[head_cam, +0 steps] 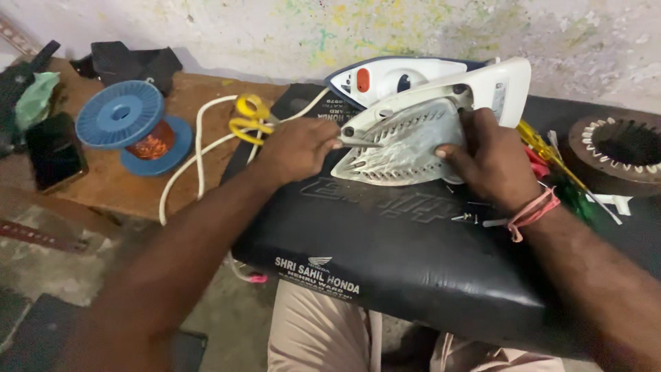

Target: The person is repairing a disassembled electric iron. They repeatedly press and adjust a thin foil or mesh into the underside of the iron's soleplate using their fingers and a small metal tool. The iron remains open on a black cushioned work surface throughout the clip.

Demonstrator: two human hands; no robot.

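Observation:
A white and blue clothes iron (pixel 427 96) lies tipped on its side on a black padded seat cushion (pixel 406 255), its inner base (pixel 403 148) exposed toward me. My left hand (pixel 296 148) grips a thin metal tool (pixel 361 142) whose tip touches the near end of the base. My right hand (pixel 485 158) presses against the right side of the base and steadies it. A pink thread band circles my right wrist. Small loose screws (pixel 467 218) lie on the cushion below the iron.
Yellow-handled scissors (pixel 249 117) and a white cord (pixel 200 148) lie left of the iron. A blue spool of copper wire (pixel 131 127) and a dark phone (pixel 54 151) sit on the brown bench. A round motor stator (pixel 616 155) and a yellow-handled screwdriver (pixel 544 148) lie right.

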